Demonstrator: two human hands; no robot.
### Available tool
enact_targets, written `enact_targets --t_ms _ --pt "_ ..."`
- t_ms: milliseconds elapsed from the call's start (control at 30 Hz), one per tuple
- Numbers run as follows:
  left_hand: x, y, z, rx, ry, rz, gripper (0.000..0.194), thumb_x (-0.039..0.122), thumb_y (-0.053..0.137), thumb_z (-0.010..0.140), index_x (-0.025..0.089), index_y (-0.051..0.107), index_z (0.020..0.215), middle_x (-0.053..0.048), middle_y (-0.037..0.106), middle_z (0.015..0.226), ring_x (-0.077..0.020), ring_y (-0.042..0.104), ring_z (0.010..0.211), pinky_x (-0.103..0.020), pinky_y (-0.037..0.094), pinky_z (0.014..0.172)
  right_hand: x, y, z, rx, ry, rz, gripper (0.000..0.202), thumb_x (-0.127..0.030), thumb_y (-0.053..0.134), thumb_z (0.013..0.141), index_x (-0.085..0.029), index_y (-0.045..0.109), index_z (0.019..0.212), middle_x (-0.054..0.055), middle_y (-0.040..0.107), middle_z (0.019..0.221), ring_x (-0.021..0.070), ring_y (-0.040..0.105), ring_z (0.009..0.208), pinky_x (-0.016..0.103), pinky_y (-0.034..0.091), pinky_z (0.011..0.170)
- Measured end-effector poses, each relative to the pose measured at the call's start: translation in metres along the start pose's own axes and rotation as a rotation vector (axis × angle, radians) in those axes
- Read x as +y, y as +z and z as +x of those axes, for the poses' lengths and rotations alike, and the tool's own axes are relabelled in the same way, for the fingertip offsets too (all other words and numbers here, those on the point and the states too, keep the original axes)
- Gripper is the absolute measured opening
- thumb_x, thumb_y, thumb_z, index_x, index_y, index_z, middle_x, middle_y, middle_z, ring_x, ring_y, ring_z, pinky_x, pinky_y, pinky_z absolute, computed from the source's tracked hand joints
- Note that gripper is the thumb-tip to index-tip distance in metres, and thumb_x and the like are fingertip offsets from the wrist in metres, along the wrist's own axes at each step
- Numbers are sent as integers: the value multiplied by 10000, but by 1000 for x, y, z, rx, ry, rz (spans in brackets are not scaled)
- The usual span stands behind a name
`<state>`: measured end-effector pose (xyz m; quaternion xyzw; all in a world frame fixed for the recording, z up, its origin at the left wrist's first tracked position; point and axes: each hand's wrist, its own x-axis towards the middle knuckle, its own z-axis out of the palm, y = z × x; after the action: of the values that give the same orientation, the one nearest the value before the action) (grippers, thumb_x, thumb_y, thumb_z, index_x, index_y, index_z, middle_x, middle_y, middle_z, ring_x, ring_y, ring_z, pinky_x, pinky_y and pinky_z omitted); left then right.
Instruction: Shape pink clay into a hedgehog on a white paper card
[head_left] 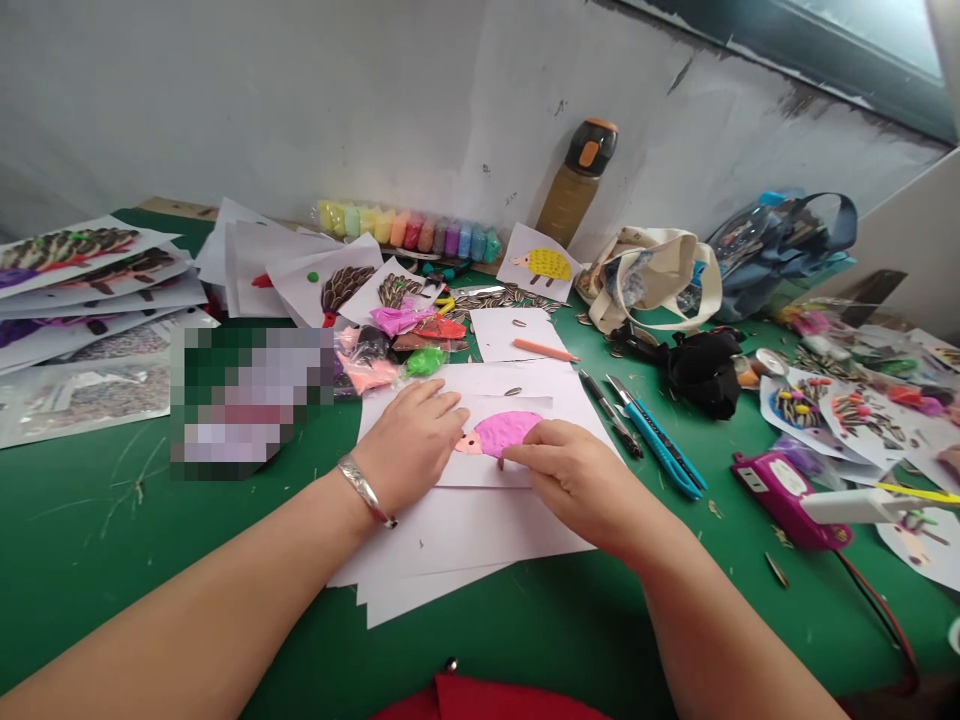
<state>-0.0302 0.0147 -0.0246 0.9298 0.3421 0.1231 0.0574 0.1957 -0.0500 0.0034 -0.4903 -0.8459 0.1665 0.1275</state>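
- Red cloth sits at 6 o'clock, closest to the camera.
- Left hand lies flat and open, pinning the white paper.
- Right hand has fingertips pressed on the pink clay hedgehog, gripping nothing.
- Orange pencil lies at 12 o'clock, blue cutter at 3.

A stack of paper lies on the table before the person, with a small sheet on top. A clay shape sits on that sheet, between the left hand and right hand. A pencil lies behind it. Two cutters lie just right of the stack. Clay bags lie behind the left hand. A bottle stands against the wall, right of a row of clay packs.
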Motion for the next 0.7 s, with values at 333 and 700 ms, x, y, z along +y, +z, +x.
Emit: enact_targets --t_ms 333,700 --pt "-1 0 1 3 8 16 185 96 487 939 142 665 960 -115 639 1031 -278 531 1044 -465 466 969 -8 -2 -1 -165 -14 -183 261 -88 477 936 -193 706 868 45 609 831 185 506 811 329 352 740" --pt "-1 1 0 -9 5 6 231 120 447 963 125 670 1021 -124 639 1045 -292 511 1086 -500 446 1015 5 -13 -5 -35 40 -10 389 -57 445 934 -220 739 1131 69 655 932 202 549 898 327 381 784"
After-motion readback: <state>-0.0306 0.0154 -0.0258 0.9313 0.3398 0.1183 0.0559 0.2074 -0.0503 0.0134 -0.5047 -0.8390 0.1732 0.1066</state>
